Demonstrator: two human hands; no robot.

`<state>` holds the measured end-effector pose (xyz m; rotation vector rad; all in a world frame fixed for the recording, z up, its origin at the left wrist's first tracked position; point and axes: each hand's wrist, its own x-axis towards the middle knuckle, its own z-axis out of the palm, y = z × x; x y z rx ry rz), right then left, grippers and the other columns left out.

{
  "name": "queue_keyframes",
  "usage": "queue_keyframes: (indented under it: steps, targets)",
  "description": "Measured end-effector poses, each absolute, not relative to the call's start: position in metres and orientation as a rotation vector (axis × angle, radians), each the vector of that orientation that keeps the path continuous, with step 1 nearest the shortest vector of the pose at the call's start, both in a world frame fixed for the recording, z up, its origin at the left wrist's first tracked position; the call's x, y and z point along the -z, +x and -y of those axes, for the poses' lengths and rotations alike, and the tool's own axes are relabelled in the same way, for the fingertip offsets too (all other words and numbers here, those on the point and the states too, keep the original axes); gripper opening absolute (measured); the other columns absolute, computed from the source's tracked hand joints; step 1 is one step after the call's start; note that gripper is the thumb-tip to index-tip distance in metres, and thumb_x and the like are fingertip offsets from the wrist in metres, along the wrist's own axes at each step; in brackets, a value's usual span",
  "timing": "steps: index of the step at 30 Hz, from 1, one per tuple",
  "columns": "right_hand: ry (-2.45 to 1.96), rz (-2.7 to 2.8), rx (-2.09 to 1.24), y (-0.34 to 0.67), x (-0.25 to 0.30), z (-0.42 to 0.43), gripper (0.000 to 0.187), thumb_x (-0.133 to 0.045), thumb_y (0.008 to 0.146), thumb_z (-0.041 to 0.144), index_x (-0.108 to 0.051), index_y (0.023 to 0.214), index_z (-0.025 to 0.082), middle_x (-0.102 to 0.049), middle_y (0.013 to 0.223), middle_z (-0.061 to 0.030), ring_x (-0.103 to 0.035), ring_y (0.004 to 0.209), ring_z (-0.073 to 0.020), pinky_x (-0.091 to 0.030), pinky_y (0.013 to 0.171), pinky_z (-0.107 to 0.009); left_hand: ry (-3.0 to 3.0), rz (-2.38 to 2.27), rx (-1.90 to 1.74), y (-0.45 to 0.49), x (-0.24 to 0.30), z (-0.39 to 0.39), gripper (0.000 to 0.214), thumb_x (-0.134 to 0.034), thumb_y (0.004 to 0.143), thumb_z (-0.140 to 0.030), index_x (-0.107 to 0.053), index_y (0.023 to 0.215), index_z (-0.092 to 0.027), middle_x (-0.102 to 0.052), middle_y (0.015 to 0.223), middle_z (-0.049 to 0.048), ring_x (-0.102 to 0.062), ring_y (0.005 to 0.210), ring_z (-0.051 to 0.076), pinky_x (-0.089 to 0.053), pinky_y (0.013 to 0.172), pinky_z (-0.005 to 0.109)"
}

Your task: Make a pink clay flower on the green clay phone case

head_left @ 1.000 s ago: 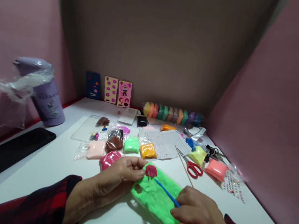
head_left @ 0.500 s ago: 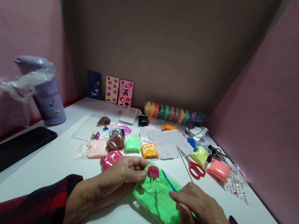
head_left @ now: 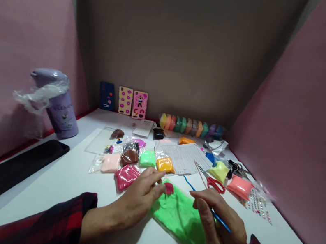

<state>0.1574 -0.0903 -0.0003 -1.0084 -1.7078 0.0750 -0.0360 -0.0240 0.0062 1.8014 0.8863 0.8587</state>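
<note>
A phone case covered in bright green clay (head_left: 180,212) lies tilted on the white table in front of me. Near its upper left corner is a small dark-pink clay shape (head_left: 169,188) with finger-like strands. My left hand (head_left: 140,195) grips that corner, its thumb against the pink shape and its fingers along the far edge. In my right hand (head_left: 221,229) is a thin blue clay tool (head_left: 189,183), held like a pen. Its tip points up and left, above the case's far edge. My right hand hides the case's lower right end.
Bagged clay lies beyond my hands, including a dark-pink pack (head_left: 126,177) and an orange one (head_left: 165,164). Red-handled scissors (head_left: 215,185) and a wooden stick sit right of a paper sheet (head_left: 188,158). A purple tumbler (head_left: 61,111) and a black phone-like slab (head_left: 11,171) are at left.
The blue tool's tip has lifted off the green clay toward the far edge. My left hand has shifted onto the corner, covering the dark spot there. The view has turned slightly.
</note>
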Motion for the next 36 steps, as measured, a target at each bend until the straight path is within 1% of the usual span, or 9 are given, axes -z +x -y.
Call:
queue_keyframes:
  steps: [4,6,10,15,25,29,31,33,36]
  targets:
    - [-1.053,1.697,-0.048,0.159,-0.001,0.085,0.016,-0.054,0.090,0.013,-0.065,0.099,0.019,-0.066,0.083,-0.0035,-0.064,0.074,-0.0160,-0.051,0.065,-0.027,1.904,-0.955,-1.053,-0.037,-0.004,0.025,0.036,-0.045,0.083,-0.004,-0.060,0.113,-0.017,-0.053,0.107,0.0091,-0.047,0.104,0.024,-0.036,0.092,0.037]
    - [-1.076,1.728,-0.040,0.160,-0.003,0.082,0.016,-0.055,0.090,0.013,-0.066,0.101,0.019,-0.066,0.085,-0.0047,-0.064,0.077,-0.0168,-0.051,0.067,-0.028,1.941,-0.942,-1.102,-0.037,-0.002,0.025,0.040,-0.044,0.078,0.002,-0.060,0.109,-0.018,-0.054,0.105,0.0083,-0.049,0.099,0.023,-0.038,0.087,0.036]
    - [-1.148,1.803,0.026,0.166,-0.006,0.075,0.014,-0.054,0.091,0.016,-0.065,0.101,0.018,-0.067,0.088,-0.0065,-0.064,0.082,-0.0186,-0.052,0.071,-0.031,1.991,-0.838,-1.109,-0.037,0.002,0.024,0.035,-0.047,0.082,-0.001,-0.061,0.106,-0.021,-0.058,0.105,0.0082,-0.052,0.098,0.023,-0.040,0.086,0.036]
    - [-1.370,2.008,0.086,0.173,-0.005,0.072,0.018,-0.049,0.092,0.020,-0.067,0.098,0.018,-0.068,0.089,-0.0064,-0.065,0.077,-0.0187,-0.050,0.063,-0.029,2.012,-0.778,-1.078,-0.036,0.007,0.021,0.025,-0.052,0.085,-0.009,-0.063,0.104,-0.021,-0.061,0.105,0.0087,-0.054,0.101,0.024,-0.039,0.090,0.038]
    - [-1.348,2.101,0.179,0.175,0.001,0.070,0.024,-0.053,0.092,0.036,-0.067,0.105,0.022,-0.063,0.107,-0.0113,-0.061,0.097,-0.0269,-0.053,0.078,-0.044,2.318,-0.908,-0.997,-0.034,0.003,0.020,0.015,-0.058,0.086,-0.016,-0.069,0.097,-0.016,-0.065,0.104,0.0137,-0.054,0.103,0.029,-0.042,0.091,0.045]
    - [-1.331,2.075,0.170,0.181,0.001,0.074,0.023,-0.052,0.092,0.038,-0.066,0.105,0.024,-0.063,0.109,-0.0100,-0.062,0.101,-0.0272,-0.055,0.079,-0.043,2.175,-0.978,-1.384,-0.047,-0.023,0.005,0.022,-0.058,0.082,-0.013,-0.067,0.102,-0.018,-0.065,0.108,0.0104,-0.057,0.105,0.026,-0.043,0.095,0.044]
    - [-1.328,2.060,0.177,0.183,-0.002,0.076,0.023,-0.051,0.092,0.037,-0.065,0.106,0.025,-0.063,0.111,-0.0095,-0.062,0.103,-0.0273,-0.056,0.079,-0.042,1.748,-1.356,-1.738,-0.068,-0.036,-0.011,0.023,-0.056,0.082,-0.012,-0.065,0.100,-0.021,-0.066,0.101,0.0046,-0.061,0.095,0.020,-0.049,0.088,0.036]
    - [-1.301,2.042,0.207,0.185,-0.004,0.077,0.022,-0.052,0.092,0.037,-0.065,0.106,0.026,-0.063,0.113,-0.0092,-0.063,0.104,-0.0278,-0.056,0.079,-0.042,1.474,-1.604,-1.908,-0.097,-0.045,-0.031,0.025,-0.052,0.082,-0.011,-0.059,0.106,-0.017,-0.062,0.103,0.0077,-0.060,0.094,0.021,-0.050,0.084,0.036]
    - [-1.253,2.047,0.234,0.188,-0.005,0.078,0.021,-0.053,0.091,0.036,-0.065,0.105,0.026,-0.063,0.113,-0.0088,-0.064,0.102,-0.0278,-0.057,0.078,-0.041,1.136,-1.935,-2.042,-0.145,-0.051,-0.064,0.035,-0.055,0.076,-0.007,-0.051,0.111,-0.013,-0.055,0.113,0.0134,-0.054,0.108,0.027,-0.043,0.095,0.044]
